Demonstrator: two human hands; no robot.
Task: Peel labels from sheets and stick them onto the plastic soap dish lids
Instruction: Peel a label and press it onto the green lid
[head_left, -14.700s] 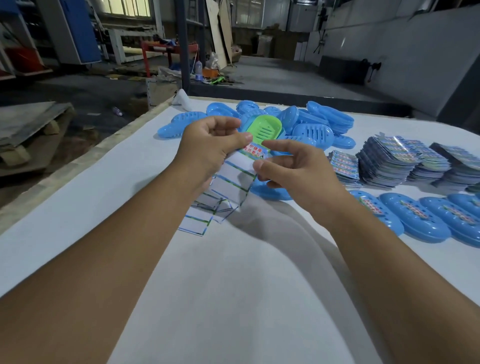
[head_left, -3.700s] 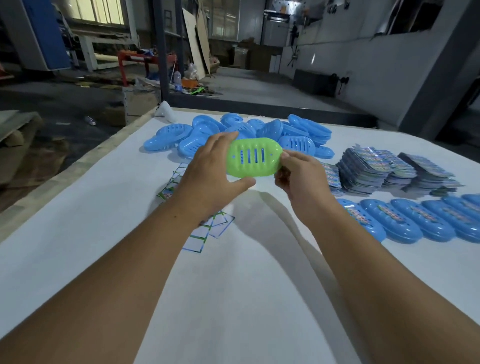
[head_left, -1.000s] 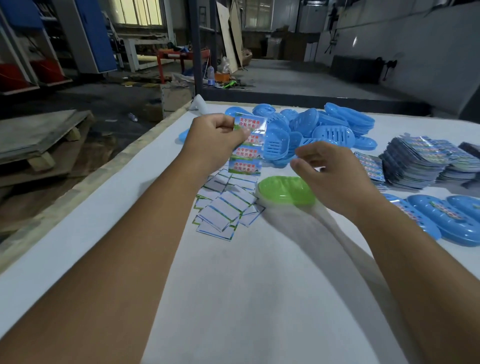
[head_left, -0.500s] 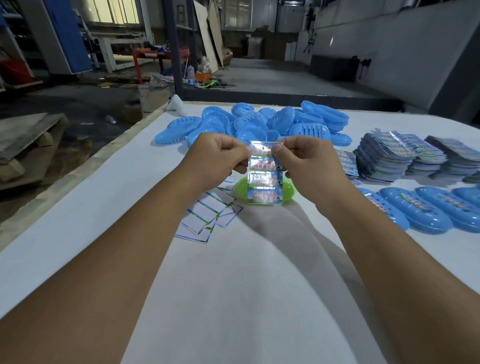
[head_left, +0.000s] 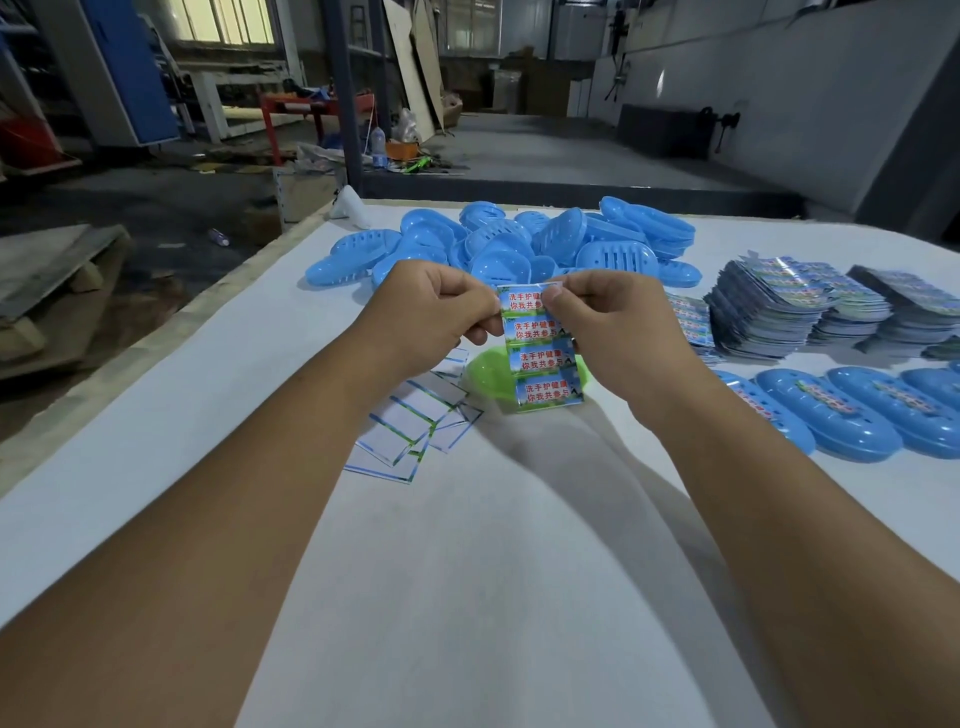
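A label sheet (head_left: 540, 358) with several green-and-blue printed labels hangs upright above the table. My left hand (head_left: 431, 317) pinches its upper left edge. My right hand (head_left: 618, 332) pinches the top label at the upper right corner, thumb on its face. Right behind the sheet a green soap dish lid (head_left: 483, 371) lies on the white table (head_left: 467, 571), mostly hidden by the sheet and my right hand.
Used backing sheets (head_left: 410, 431) lie scattered left of the green lid. A heap of blue soap dish parts (head_left: 519, 244) fills the far side. Stacks of label sheets (head_left: 779, 306) stand at the right, with labelled blue lids (head_left: 852, 410) in a row before them.
Both hands hold the label sheet much as half a second ago. The view has shifted a little. A second ago only my left hand held the sheet and my right hand hovered over the green lid.
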